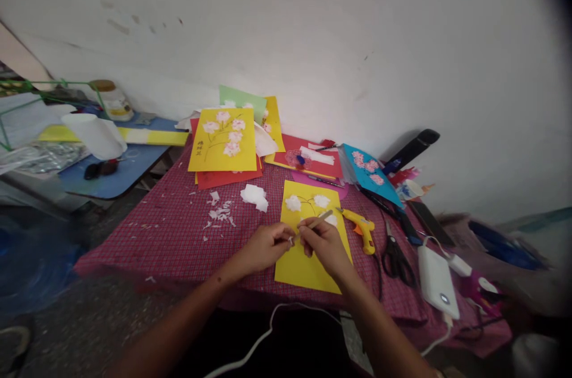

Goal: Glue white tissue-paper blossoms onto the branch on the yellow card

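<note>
In front of me a yellow sheet of card [308, 275] lies on the checked tablecloth, with white paper flowers [293, 203] and thin drawn branches on its upper part. My right hand [328, 247] is closed around a thin tan stick [322, 218], held slanting over the sheet. At the stick's lower end my left hand [267, 245] pinches something small and white, apparently a bit of paper; the fingers partly hide it. Both hands are above the lower middle of the card. White paper pieces [254, 197] and torn scraps [220, 215] lie to the left.
A yellow glue gun [365, 228] and black scissors [395, 259] lie right of the card, near a white power bank [435, 279] with cables. A finished yellow flower picture [223, 145] tops a pile at the back left. A blue flower picture [370, 172] leans at the back right.
</note>
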A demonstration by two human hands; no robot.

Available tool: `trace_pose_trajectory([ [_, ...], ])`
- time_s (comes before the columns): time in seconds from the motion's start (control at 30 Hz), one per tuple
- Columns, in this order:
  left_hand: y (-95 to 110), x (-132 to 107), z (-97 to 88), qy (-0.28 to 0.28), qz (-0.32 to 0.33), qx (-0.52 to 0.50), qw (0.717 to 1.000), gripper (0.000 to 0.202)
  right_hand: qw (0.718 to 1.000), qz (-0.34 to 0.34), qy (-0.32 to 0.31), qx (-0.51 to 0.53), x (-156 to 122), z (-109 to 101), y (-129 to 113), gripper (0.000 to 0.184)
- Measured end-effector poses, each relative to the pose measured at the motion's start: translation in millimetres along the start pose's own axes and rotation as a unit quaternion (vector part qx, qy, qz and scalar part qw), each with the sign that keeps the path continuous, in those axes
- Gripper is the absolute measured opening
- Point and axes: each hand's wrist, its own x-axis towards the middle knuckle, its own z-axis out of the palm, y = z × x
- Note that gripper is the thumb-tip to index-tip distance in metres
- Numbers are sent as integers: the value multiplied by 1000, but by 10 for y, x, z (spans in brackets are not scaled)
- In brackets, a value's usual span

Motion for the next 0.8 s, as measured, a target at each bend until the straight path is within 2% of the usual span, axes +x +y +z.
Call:
trace_pose_trajectory([
  [0.1, 62, 141, -61, 28, 40, 36, 998, 18, 997, -11, -82, -6, 184, -89, -147, 23],
  [0.2, 72, 363, -106, 53, 52, 84, 994, 18, 989, -23, -105, -98, 425, -143, -282, 24],
  [0.3, 12, 601, -112, 79, 24, 193, 978, 17, 949, -37, -93, -297, 676, -135, -371, 28],
  [0.43, -99, 808, -83, 78, -5, 252, 965, 17, 909, -37, -106, -401, 914, -97, -421, 25],
  [0.6, -156, 871, -44, 46, -39, 307, 950, 17, 867, -25, -137, -478, 1016, -100, -422, 21],
  [0.8, -127, 839, -6, 29, -57, 353, 933, 19, 832, -21, -157, -531, 1031, -139, -380, 23],
])
